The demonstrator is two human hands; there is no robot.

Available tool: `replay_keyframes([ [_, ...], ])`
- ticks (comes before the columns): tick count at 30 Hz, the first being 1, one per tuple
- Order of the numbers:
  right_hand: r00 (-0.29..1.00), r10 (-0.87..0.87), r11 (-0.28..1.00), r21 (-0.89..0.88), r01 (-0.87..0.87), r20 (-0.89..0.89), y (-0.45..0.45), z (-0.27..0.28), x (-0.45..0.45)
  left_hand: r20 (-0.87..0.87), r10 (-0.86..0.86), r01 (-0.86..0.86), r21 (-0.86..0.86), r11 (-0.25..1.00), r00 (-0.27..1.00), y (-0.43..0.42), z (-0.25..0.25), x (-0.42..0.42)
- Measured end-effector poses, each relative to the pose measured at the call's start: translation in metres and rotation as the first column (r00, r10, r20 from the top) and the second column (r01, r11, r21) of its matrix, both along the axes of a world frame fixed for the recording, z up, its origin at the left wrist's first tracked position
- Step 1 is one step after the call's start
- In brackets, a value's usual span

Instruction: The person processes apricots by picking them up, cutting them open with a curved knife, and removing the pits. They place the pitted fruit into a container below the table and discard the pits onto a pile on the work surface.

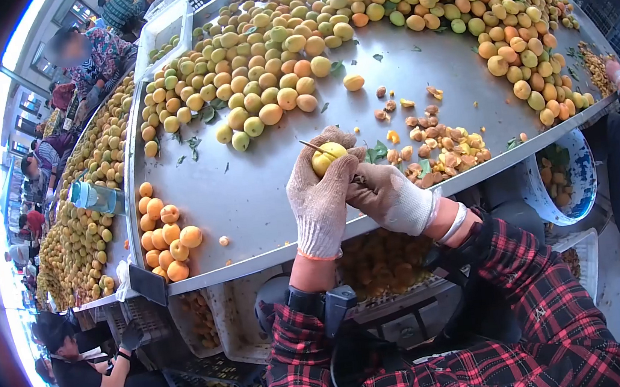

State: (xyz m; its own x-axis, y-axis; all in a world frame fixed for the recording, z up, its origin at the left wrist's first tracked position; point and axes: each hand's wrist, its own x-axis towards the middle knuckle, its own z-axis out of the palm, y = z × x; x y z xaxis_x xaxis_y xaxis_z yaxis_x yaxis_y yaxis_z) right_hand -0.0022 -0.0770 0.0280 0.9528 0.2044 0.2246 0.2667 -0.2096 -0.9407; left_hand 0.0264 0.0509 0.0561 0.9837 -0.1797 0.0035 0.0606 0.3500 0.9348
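Clasping one apricot (326,164), left hand (317,200) curls round it, right hand (395,198) grip unclear; scraps (445,150) right of apricot look done, pile (259,70) beyond awaits.

Curled left fingers (337,175) against right fingers (370,179)

Tabletop (249,192): sheet metal, smooth, semi-gloss w/ blurred reflections. L glove (319,196) and R glove (393,196): knit cloth, matt, rough text. Plaid sleeves (534,272): woven cloth, matt. Held fruit (328,160): smooth skin, slight sheen. Stone-and-pulp heap (447,150): rough, irreg., moist-looking in pts. Bottle (101,199): transp. plastic, glossy, smooth. Upper crate (187,26): plastic, smooth, semi-matt. Basin (585,178): smooth, glossy, mottled surf.; exact mat'l unclear. Slab (149,284) at tabletop edge: smooth, low-gloss; mat'l unclear.
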Motion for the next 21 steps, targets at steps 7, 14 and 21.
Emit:
replay_keyframes([
  [7,0.844,0.297,0.901,0.425,-0.092,-0.447,-0.002,0.041,-0.014,0.029,-0.188,0.190,-0.109,0.976,0.982,0.011,0.017,-0.004],
  [14,0.596,0.604,0.728,0.670,-0.144,-0.528,-0.018,0.051,-0.020,0.047,-0.297,0.301,-0.142,0.943,0.954,0.019,0.023,-0.003],
  [21,0.932,-0.038,0.997,0.044,0.058,-0.360,-0.006,0.021,-0.007,0.089,-0.027,0.047,-0.229,0.972,0.996,0.015,0.006,0.009],
])
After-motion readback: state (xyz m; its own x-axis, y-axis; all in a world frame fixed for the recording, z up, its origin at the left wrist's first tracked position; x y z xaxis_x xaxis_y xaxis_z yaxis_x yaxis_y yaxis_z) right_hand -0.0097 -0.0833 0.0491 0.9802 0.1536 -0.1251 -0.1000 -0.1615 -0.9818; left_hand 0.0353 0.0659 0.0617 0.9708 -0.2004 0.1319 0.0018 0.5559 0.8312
